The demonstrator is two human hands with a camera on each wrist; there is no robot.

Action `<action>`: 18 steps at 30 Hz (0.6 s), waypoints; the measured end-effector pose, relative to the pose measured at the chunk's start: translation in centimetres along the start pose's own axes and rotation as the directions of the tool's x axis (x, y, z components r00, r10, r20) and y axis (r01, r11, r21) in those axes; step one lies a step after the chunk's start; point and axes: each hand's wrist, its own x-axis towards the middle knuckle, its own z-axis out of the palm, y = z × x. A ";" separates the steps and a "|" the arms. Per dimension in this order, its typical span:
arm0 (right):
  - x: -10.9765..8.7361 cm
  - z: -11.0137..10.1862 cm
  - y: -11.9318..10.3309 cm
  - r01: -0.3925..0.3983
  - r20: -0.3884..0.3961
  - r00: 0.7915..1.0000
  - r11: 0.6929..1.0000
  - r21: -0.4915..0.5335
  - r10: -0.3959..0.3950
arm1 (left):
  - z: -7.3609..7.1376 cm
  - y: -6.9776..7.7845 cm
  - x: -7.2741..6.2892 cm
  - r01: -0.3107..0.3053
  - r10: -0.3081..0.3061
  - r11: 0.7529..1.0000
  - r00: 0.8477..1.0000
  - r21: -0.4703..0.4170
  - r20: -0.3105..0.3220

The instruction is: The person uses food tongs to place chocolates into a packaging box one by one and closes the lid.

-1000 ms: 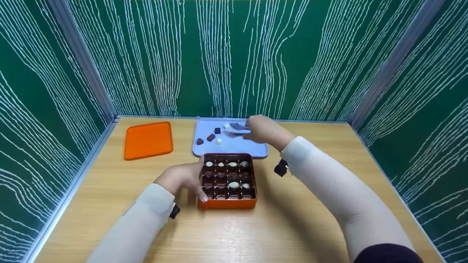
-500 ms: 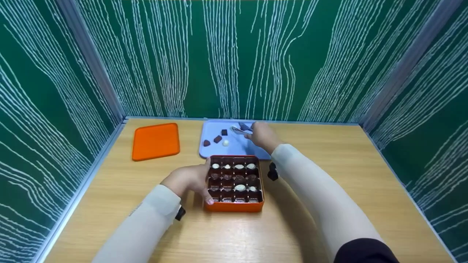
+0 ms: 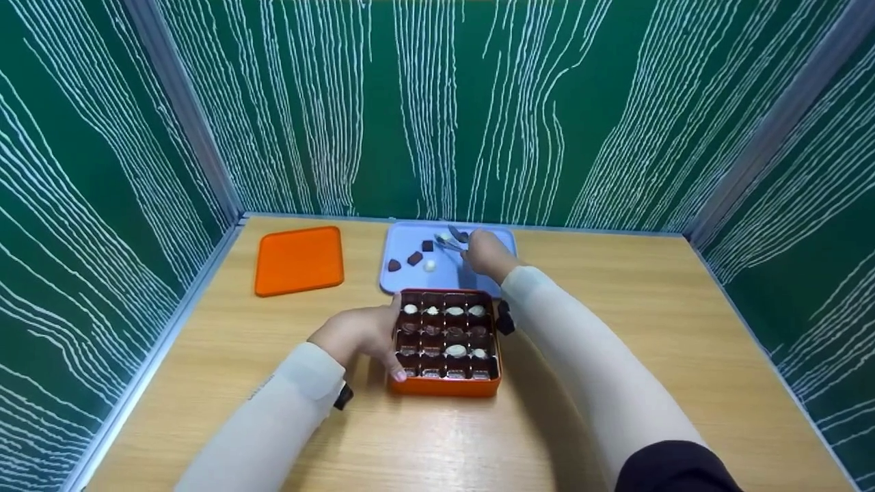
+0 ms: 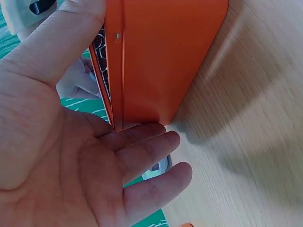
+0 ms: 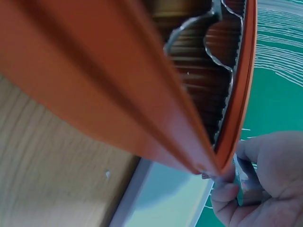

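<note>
In the head view my right hand holds metal tongs over the blue tray. The tong tips are right at a white chocolate, partly hidden by them. My left hand holds the left side of an orange box, thumb at the front corner and fingers at the back corner. Inside the box, a dark divided insert carries white and brown chocolates, with bare compartments in the front row. In the right wrist view the box hides part of the right hand.
Several more chocolates lie on the tray, among them a dark square, a brown piece and a white one. An orange lid lies at the back left of the wooden table. Green panels enclose the table.
The tongs, first blurred in motion with spread arms, are now steadier at the white chocolate near the tray's back. The head view has shifted slightly. My left hand stays at the box.
</note>
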 end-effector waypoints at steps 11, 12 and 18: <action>-1.7 -2.6 1.7 0.109 0.061 0.993 0.977 -0.183 -0.100 | 0.1 -0.1 0.1 -0.015 0.015 1.000 1.000 -0.004 0.001; -2.3 -3.2 1.7 0.122 0.074 0.991 0.968 -0.219 -0.108 | 0.1 -0.1 0.0 -0.014 0.014 1.000 1.000 -0.005 0.002; -5.5 -6.5 1.3 0.154 0.212 0.975 0.878 -0.453 -0.062 | 0.0 0.0 -0.4 0.000 0.000 0.999 1.000 -0.037 0.010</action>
